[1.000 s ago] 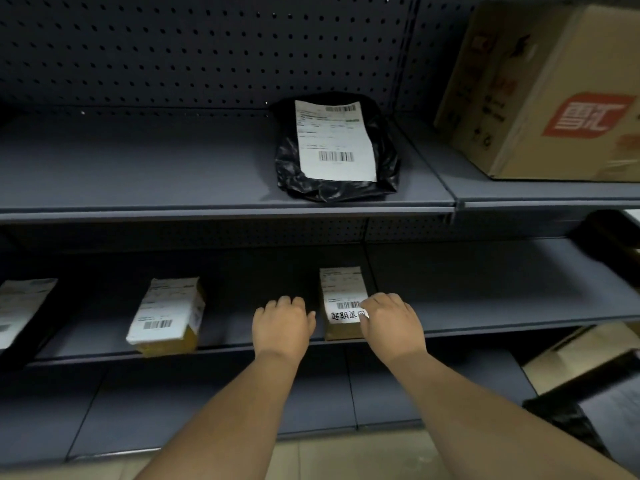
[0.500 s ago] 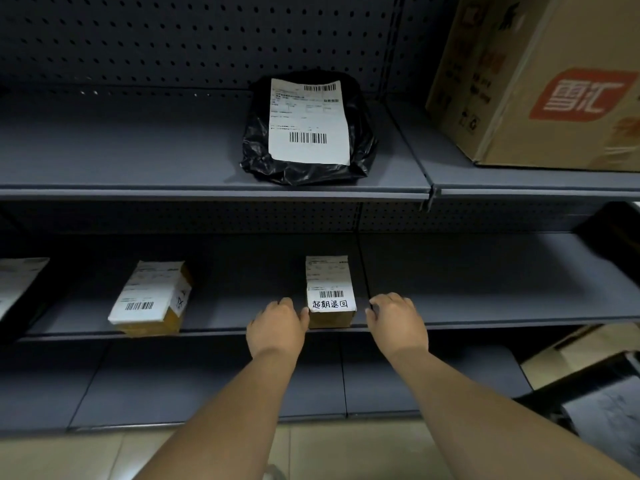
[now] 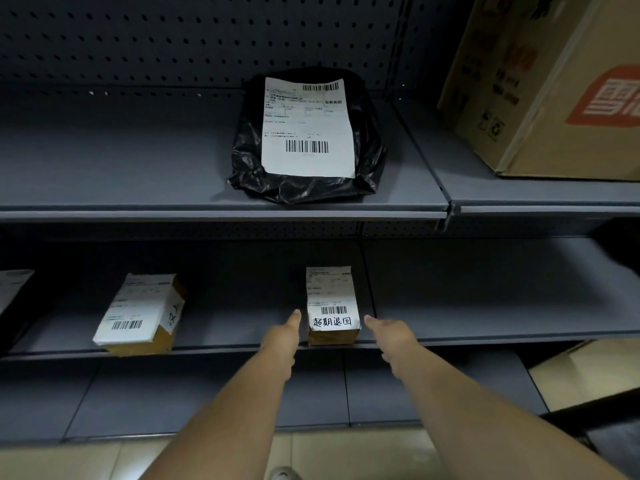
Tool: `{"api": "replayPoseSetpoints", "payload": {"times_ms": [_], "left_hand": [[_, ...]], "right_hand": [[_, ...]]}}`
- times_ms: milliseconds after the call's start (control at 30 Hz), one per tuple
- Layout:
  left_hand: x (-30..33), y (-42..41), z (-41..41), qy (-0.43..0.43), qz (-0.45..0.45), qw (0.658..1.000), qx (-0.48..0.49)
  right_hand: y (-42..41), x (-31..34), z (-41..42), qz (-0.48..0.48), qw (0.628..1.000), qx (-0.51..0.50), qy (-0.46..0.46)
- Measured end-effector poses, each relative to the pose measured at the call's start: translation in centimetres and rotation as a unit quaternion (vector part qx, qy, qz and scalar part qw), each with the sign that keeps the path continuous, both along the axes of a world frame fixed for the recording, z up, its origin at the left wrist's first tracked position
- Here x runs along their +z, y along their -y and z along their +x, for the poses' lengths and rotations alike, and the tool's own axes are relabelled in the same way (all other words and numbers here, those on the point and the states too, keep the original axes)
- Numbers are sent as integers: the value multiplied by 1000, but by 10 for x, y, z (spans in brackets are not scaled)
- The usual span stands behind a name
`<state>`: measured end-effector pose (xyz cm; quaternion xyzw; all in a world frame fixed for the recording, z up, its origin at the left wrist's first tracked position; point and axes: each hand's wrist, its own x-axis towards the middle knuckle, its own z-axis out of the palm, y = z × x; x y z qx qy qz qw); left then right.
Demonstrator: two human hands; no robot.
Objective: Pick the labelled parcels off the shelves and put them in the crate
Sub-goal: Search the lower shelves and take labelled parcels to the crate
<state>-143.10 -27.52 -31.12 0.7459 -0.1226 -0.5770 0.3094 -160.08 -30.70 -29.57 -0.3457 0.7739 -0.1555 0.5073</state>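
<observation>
In the head view, a small brown cardboard parcel with a white barcode label and handwritten characters (image 3: 331,311) is seen at the front edge of the grey metal middle shelf (image 3: 485,317), flanked by both hands. The left hand (image 3: 282,336) is stretched out just beside its left face and the right hand (image 3: 389,334) just beside its right face, fingers straight and apart, nothing gripped; whether the box is touched cannot be told. Well to the left of the left hand, a second labelled brown box (image 3: 140,315) is lying askew on the same shelf. Above the hands, a black plastic mailer bag with a large white label (image 3: 306,136) is laid on the upper shelf, and a big tan carton with a red logo (image 3: 554,84) is stood up and to the right.
</observation>
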Motion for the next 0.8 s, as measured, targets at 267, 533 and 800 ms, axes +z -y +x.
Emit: {"api": "replayPoseSetpoints", "payload": {"times_ms": [267,533,800], "left_hand": [[-21,19,4,-63,-23,997,31],[-42,33,8,-95,-60,993,28],[-44,30,10,-107,-80,991,1]], "right_hand": [[12,-14,5,65,982,-61,168],[22,-38,12,54,970,-100,216],[19,-43,17,33,963,-87,252]]}}
